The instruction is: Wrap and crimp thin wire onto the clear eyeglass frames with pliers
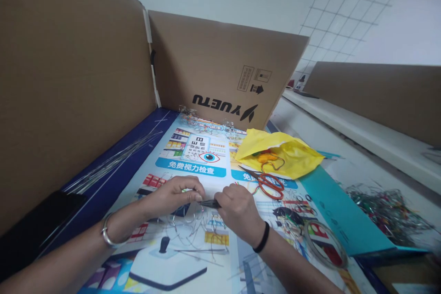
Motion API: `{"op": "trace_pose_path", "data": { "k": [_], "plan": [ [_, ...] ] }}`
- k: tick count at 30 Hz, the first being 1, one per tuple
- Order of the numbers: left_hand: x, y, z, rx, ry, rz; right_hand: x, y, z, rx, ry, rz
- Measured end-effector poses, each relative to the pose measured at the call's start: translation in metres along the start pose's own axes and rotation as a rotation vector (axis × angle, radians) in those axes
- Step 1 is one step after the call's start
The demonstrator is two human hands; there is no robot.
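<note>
My right hand (237, 213), with a black band on the wrist, is closed around a dark pair of pliers (209, 203) whose narrow jaws point left. Facing it, my left hand (182, 193) has thumb and forefinger pinched together right at the jaw tips. What the left fingertips hold is too small to make out. Thin pieces of bent wire (193, 229) lie loosely on the printed poster below both hands. Just beyond the right hand, scissors with orange handles (270, 187) rest on the poster, blades pointing to the upper left.
A yellow bag (292, 151) with orange yarn (268, 157) stands behind the scissors. Long straight wires (113, 158) lie at left. A round clear container or roll (325, 244) and a tangled wire heap (389, 216) are at right. Cardboard panels (213, 64) wall the back and left.
</note>
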State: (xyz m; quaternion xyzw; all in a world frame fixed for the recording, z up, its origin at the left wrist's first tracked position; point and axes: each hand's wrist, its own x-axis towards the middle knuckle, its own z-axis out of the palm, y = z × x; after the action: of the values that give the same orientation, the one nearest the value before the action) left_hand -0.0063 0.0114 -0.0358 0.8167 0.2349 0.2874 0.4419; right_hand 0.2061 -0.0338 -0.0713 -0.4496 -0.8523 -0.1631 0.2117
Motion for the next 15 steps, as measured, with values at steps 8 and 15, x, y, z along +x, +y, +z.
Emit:
{"op": "trace_pose_path", "data": {
  "k": [8,15],
  "plan": [
    [0.0005,-0.0009,-0.0003,0.043,0.021,0.022,0.001,-0.0024,0.0026,0.07,-0.021,0.08],
    [0.0002,-0.0001,-0.0027,0.06,0.053,0.037,-0.0018,0.0041,-0.0004,0.268,-0.17,0.178]
  ]
}}
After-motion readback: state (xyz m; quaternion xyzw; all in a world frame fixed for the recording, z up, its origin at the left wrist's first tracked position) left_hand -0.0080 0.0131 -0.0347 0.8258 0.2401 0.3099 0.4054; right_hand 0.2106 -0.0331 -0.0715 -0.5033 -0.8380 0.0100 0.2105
